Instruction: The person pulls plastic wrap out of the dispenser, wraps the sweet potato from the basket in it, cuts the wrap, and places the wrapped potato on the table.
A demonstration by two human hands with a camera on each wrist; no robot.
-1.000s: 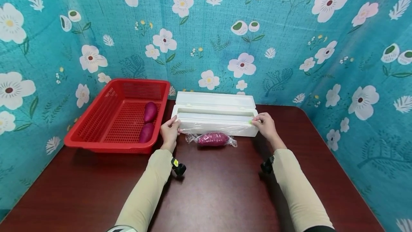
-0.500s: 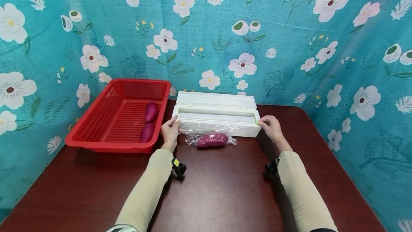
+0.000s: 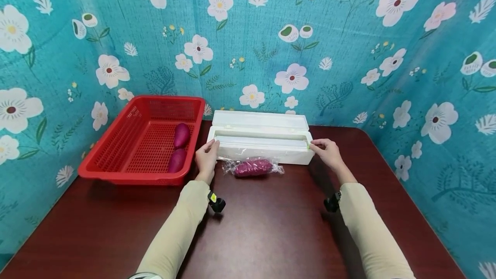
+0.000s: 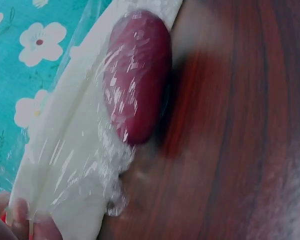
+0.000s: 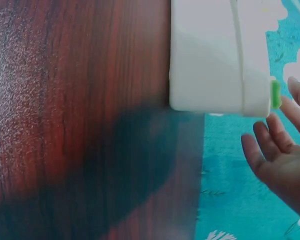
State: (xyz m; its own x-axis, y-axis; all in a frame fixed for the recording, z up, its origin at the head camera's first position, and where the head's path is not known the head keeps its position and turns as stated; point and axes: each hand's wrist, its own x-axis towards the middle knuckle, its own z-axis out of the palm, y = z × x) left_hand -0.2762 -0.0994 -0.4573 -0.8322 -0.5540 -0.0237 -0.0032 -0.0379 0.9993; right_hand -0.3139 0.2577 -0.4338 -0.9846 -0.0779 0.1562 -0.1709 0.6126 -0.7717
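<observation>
A white plastic-wrap dispenser box stands lidded-back at the table's far side, its roll visible inside. My left hand holds its left end, fingertips at the front edge in the left wrist view. Clear film runs from the box down around a purple sweet potato, which lies against the box front, its wrapping bunched at both ends. At the box's right end, my right hand has thumb and index fingertips beside the green slide cutter. Its other fingers are loosely spread and hold nothing.
Left of the box sits a red perforated basket with two unwrapped purple sweet potatoes at its right side. A blue floral cloth hangs behind the dark wooden table.
The right hand has slid the green cutter rightward to the box's end and then loosened its fingers. The left hand's fingers have shifted slightly up on the box; the sweet potato has moved slightly left.
</observation>
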